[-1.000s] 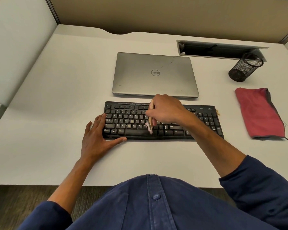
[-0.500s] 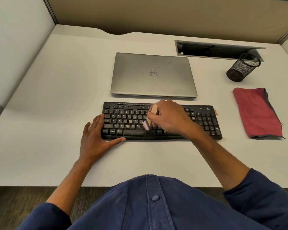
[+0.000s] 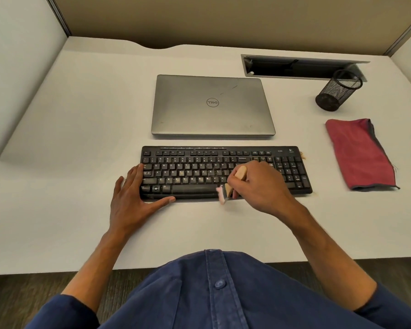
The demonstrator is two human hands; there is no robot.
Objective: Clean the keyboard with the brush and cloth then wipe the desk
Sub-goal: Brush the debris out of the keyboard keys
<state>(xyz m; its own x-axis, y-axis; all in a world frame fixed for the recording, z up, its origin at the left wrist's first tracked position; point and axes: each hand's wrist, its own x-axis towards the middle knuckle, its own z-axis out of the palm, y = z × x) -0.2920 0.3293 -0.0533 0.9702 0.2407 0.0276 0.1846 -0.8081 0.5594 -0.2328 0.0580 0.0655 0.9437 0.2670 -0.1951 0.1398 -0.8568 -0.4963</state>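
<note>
Head view: I record the flat black plastic keyboard (image 3: 226,172) lying on the white surface (image 3: 81,119), just in front of a closed silver laptop (image 3: 212,105). My right hand (image 3: 259,186) has its fingers clamped round the small wooden-handled brush (image 3: 233,184), pale bristles at the keyboard's front edge near the space bar. I judge the brush light and stiff in the handle, soft at the tip; the handle is the place to hold. My left hand (image 3: 133,193) lies flat, fingers apart, bracing the keyboard's left end. The soft red folded cloth (image 3: 358,153) rests well apart to the right, untouched.
</note>
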